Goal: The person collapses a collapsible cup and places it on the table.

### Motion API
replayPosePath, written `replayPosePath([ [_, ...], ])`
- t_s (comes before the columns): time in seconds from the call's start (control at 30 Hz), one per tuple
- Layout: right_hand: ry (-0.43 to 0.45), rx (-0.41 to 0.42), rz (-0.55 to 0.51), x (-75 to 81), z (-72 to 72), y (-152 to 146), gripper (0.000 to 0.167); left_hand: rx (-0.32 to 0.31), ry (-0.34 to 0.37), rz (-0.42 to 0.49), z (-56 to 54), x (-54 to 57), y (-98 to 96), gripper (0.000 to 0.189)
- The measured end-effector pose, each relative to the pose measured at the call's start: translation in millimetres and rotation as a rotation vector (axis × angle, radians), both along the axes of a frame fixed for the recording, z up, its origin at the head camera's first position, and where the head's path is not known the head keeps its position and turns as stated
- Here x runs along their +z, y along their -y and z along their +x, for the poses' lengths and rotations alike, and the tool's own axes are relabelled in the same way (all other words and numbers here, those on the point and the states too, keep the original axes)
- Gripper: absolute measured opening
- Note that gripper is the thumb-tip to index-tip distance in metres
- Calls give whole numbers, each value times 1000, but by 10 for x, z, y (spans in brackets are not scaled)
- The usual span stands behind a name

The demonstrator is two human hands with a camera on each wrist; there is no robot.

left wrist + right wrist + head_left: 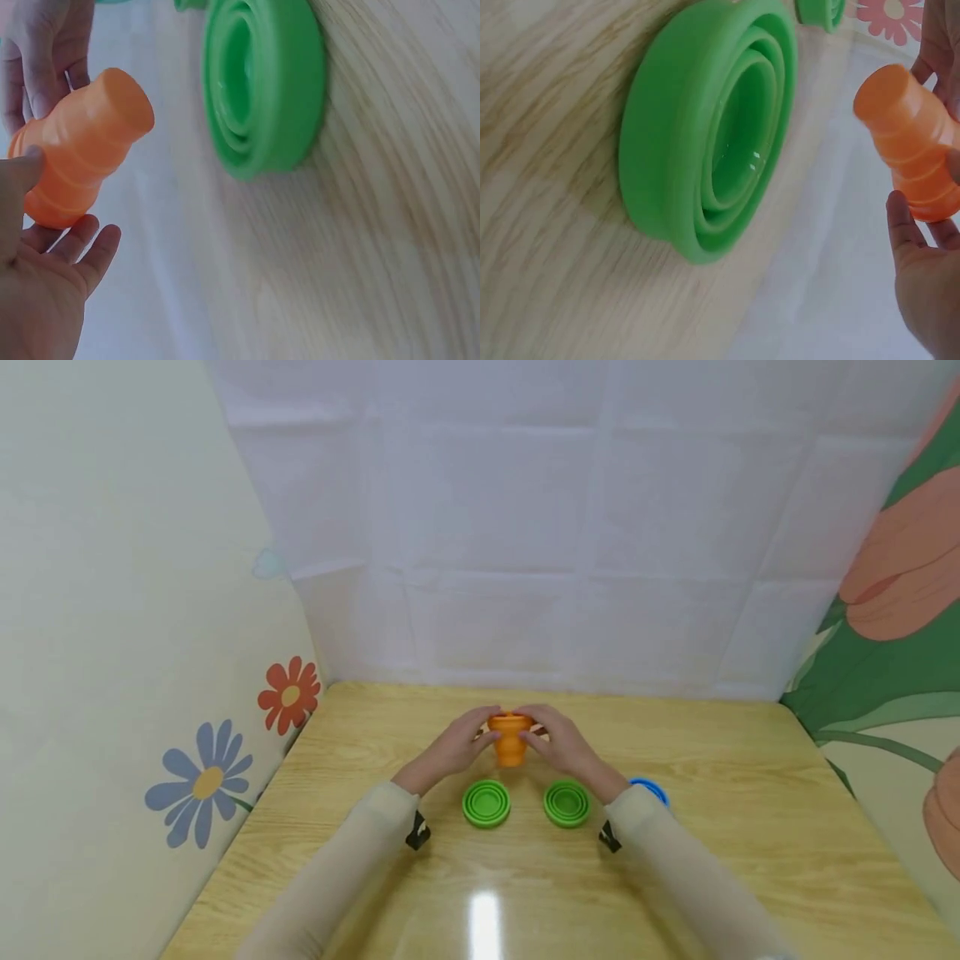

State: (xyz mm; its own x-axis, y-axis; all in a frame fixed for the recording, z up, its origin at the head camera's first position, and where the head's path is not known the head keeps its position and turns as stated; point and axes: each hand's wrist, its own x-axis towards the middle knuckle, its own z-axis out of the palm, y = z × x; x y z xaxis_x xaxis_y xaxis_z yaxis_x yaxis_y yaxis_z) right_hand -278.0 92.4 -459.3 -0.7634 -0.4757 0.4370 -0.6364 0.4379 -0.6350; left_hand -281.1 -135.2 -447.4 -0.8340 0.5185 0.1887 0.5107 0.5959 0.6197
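Between both hands an extended orange collapsible cup (512, 742) is held up above the table, wide rim upward and narrow base down. My left hand (457, 747) grips its left side, thumb on the near face. On the opposite side my right hand (562, 742) holds it in much the same way. Stepped rings show along the cup's wall (82, 142) in the left wrist view. Nearer the person, two green collapsed cups lie flat: one (486, 803) by the left forearm, the other (567, 803) by the right.
A blue collapsed cup (651, 790) lies partly hidden behind the right sleeve. The wooden table (750, 793) meets a white cloth backdrop (510, 527) at its far edge. Flower-patterned panels (105, 610) stand along both sides.
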Motion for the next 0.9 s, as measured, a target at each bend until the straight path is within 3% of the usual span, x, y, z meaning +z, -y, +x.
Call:
replayPosePath([
  [0.1,74,-18,-56,52,46,-51,37,32,48,49,61,77,-62,48],
  [0.23,176,-63,-141,100,127,-95,37,62,20,94,150,147,-135,49],
  [0.33,259,-88,-205,114,215,-117,39,43,9,141,224,175,-155,46],
  [0.53,405,-88,-275,99,430,-141,40,-12,74,218,414,162,-105,35],
  [0.73,435,32,-283,107,637,-206,40,7,97,245,643,154,-62,30],
  [0.9,392,135,-232,72,737,-306,31,4,83,254,806,133,-91,26],
])
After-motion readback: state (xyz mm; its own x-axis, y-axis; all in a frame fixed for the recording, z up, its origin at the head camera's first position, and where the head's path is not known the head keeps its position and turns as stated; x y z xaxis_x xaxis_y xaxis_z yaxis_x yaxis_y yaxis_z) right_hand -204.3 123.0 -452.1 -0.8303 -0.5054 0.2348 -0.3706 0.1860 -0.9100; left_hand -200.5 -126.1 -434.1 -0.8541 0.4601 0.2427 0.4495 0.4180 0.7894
